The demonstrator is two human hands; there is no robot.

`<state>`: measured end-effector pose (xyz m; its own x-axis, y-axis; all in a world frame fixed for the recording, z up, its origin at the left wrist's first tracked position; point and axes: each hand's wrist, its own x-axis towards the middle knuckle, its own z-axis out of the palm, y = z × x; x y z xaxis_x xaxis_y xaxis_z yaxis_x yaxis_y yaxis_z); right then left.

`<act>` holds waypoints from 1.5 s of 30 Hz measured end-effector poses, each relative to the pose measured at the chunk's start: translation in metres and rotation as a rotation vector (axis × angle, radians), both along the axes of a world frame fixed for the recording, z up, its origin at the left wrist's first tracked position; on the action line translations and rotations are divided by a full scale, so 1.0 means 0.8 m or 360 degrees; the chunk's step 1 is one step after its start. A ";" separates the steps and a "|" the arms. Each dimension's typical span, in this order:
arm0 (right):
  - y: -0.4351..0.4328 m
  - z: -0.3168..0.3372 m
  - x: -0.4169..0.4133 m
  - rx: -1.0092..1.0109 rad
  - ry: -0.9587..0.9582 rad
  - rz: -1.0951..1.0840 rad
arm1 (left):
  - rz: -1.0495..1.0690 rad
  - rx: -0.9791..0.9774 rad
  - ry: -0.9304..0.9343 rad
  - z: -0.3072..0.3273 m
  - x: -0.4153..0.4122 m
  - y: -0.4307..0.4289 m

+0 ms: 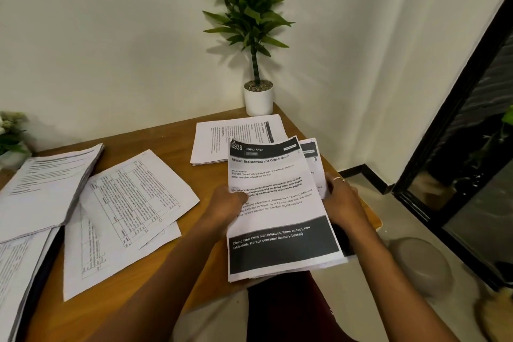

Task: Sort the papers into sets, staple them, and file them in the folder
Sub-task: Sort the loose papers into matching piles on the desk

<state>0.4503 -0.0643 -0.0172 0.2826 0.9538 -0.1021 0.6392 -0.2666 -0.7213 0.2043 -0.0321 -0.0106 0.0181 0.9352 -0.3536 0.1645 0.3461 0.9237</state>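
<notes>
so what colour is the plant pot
White pot, clearest in the head view.

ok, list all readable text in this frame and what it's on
"939", "DINING AREA": header, top sheet of held stack.
"Tablecloth Replacement and Organization": its title.
"Dining table (with old tablecloth, items on top), new tablecloth, storage container (laundry basket)": its bottom band.
Body text and other papers: too blurred.

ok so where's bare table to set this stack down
Bare wood lies mid-table, bordered by the gridded sheets, the far pile and your held stack; a thinner strip runs along the wall. The left is crowded with overlapping piles.
</notes>
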 end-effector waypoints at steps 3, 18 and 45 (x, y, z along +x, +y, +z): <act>0.007 -0.005 0.009 0.0048 0.0251 0.0015 | -0.0020 0.0080 0.0056 -0.011 0.004 0.009; 0.027 -0.016 -0.002 -0.0131 0.0723 -0.0014 | -0.0097 0.0529 0.1208 -0.058 0.034 0.023; -0.008 0.084 -0.240 0.0597 0.1224 0.0592 | 0.0657 0.1091 -0.0178 0.079 -0.187 -0.082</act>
<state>0.2587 -0.0704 0.0497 -0.0648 0.9779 0.1989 -0.0526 0.1957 -0.9792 0.0546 -0.0976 0.0530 -0.3746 0.8825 0.2845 0.0411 -0.2908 0.9559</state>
